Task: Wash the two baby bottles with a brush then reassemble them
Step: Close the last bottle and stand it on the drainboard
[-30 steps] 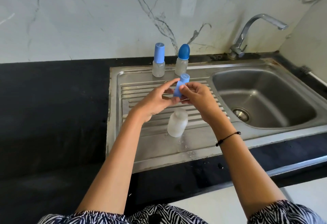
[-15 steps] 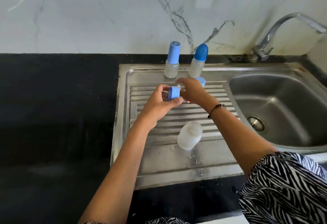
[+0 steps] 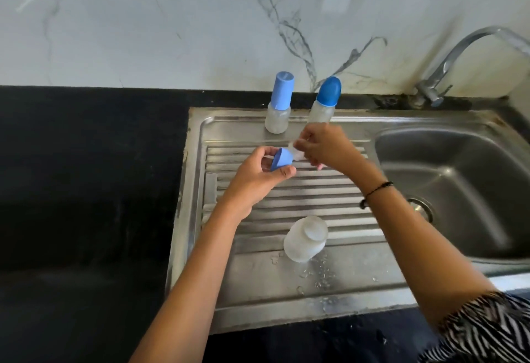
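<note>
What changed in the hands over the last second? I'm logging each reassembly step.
The tall blue cap both hands held has left them. Now the left hand grips a blue collar ring and the right hand pinches a clear teat at it. The open bottle and two capped bottles stayed put.

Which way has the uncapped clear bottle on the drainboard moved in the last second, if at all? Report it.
No. The uncapped bottle still sits at the lowest ribs of the drainboard; only the camera shifted.

Brushed, ribbed steel drainboard [image 3: 286, 299] spotted with water, frosted clear plastic bottle [image 3: 304, 240], matt blue plastic collar [image 3: 81, 159]... no: matt blue plastic collar [image 3: 282, 159], glossy black tabletop [image 3: 86, 190], veined marble wall [image 3: 172, 18].
</note>
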Tool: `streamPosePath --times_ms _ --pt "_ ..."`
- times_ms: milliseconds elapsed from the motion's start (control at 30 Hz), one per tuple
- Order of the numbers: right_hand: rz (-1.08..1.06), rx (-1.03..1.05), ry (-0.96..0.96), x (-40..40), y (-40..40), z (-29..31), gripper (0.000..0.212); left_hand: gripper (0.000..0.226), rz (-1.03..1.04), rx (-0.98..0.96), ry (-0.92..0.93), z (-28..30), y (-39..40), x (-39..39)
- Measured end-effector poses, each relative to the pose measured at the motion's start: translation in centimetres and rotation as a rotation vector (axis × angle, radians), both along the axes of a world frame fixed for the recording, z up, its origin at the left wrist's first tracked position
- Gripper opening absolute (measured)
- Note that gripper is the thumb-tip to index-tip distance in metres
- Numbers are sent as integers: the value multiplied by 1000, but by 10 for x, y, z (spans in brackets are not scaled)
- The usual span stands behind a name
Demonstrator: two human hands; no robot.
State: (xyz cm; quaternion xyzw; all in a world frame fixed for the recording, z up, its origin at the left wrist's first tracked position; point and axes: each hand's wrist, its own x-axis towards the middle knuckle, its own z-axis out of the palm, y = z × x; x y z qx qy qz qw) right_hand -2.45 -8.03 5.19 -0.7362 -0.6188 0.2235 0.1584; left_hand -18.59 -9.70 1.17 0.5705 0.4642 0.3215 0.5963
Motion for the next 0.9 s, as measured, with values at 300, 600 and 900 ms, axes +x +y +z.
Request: streamPosePath --times_ms 300,600,900 --pt "82 19 538 46 -79 99 14 29 -66 70 -195 43 -23 8" --pt "-135 -81 -1 64 -108 50 13 37 -109 123 -258 55 -45 22" --pt "-288 -81 100 61 -124 37 11 38 -170 109 -289 57 -61 39"
